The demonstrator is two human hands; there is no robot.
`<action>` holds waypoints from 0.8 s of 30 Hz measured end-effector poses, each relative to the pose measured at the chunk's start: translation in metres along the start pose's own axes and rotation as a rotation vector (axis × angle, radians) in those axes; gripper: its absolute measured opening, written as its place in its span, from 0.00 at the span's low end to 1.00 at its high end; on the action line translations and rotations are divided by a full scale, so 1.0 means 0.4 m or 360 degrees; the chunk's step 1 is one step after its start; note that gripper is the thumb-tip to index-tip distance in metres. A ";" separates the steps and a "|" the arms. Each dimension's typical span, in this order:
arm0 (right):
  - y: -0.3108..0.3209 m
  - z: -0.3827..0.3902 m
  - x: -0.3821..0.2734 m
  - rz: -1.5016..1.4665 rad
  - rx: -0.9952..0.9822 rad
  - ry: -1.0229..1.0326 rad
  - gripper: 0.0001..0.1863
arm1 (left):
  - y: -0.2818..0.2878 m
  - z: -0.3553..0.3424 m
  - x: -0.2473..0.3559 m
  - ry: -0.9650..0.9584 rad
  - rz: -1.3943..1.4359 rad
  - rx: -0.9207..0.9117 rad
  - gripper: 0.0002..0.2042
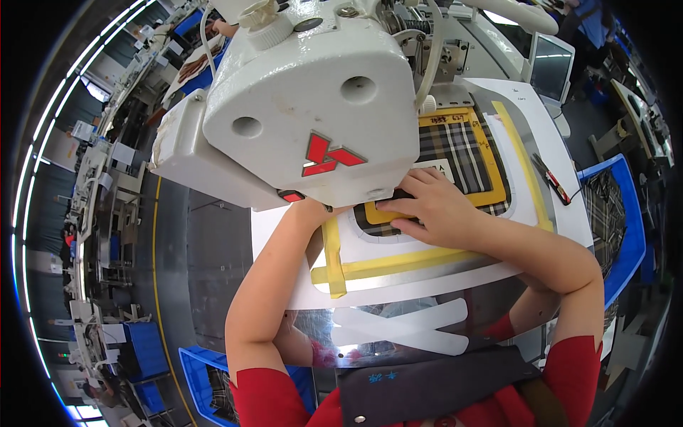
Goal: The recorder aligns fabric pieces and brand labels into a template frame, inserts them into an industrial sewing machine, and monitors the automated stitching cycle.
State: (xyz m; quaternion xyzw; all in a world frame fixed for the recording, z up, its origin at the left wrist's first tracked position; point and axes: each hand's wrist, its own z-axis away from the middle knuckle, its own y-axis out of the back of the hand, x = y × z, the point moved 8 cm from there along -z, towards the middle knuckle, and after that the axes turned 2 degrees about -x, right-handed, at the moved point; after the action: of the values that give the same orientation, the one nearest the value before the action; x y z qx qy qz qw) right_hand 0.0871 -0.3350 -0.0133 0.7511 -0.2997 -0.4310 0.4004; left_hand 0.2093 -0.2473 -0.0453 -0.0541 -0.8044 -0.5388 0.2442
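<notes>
A yellow template frame (498,191) lies over dark plaid fabric (455,153) with brown and white lines. My right hand (441,206) is on the frame's near bar, thumb on the near side and bent fingers over it. Only the wrist and a little of my left hand (313,211) show. Its fingers are hidden under the white head of an industrial sewing machine (313,92), near the frame's left end. White sheeting (455,274) under the fabric bears strips of yellow tape (398,263).
Thread snips (553,181) with red-and-black handles lie right of the frame. Blue bins (629,235) holding plaid pieces stand right and lower left. A shiny metal plate (398,327) with crossed white strips forms the near edge. A screen (551,67) stands back right.
</notes>
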 end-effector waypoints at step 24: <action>0.026 0.007 -0.022 0.0193 0.0192 0.0156 0.12 | 0.077 -0.048 0.076 0.0047 -0.0374 0.0090 0.18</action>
State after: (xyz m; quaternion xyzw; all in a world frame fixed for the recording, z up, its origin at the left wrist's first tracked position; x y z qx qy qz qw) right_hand 0.0795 -0.3342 -0.0016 0.7745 -0.3500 -0.3498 0.3941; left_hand 0.1999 -0.2573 -0.0001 0.0555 -0.8163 -0.5417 0.1926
